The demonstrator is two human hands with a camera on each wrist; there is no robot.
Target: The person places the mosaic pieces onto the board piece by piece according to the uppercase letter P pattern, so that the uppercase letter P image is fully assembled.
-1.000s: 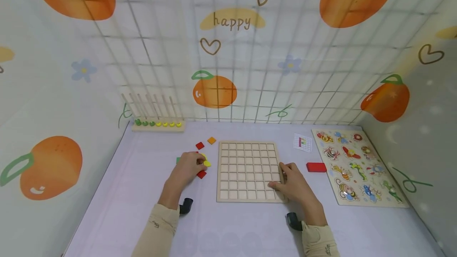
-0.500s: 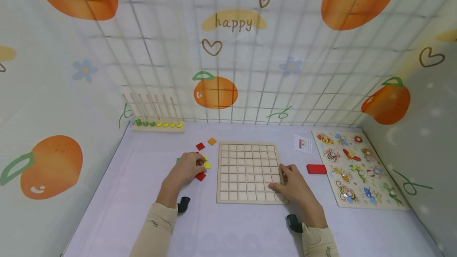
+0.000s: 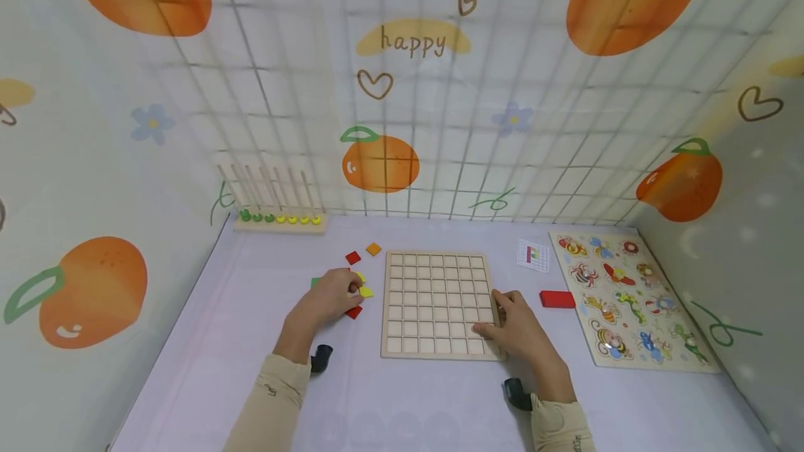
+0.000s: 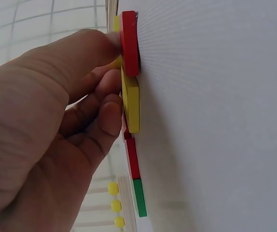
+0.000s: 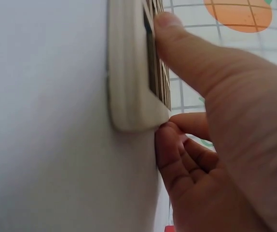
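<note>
Bent over a cluster of small coloured tiles is my left hand (image 3: 325,297). Its thumb tip meets a red tile (image 4: 131,46) in the left wrist view, and its fingertips lie against a yellow tile (image 4: 134,108). I cannot tell whether the fingers pinch a tile. Another red tile (image 4: 133,158) and a green tile (image 4: 139,198) lie farther along; the hand hides part of the cluster. My right hand (image 3: 521,326) grips the right edge of a wooden grid board (image 3: 440,356), thumb on top and fingers against the side. No tiles lie in the board's squares.
Beyond the left hand lie a loose red tile (image 3: 353,257) and an orange tile (image 3: 373,249). A pegged bead rack (image 3: 283,226) stands at the back left. To the right are a printed card (image 3: 532,255), a red block (image 3: 557,299) and an insect puzzle board (image 3: 653,363).
The left hand has shifted very slightly toward the person and left, staying at the tiles. The right hand keeps its hold on the board. The head view has tilted slightly.
</note>
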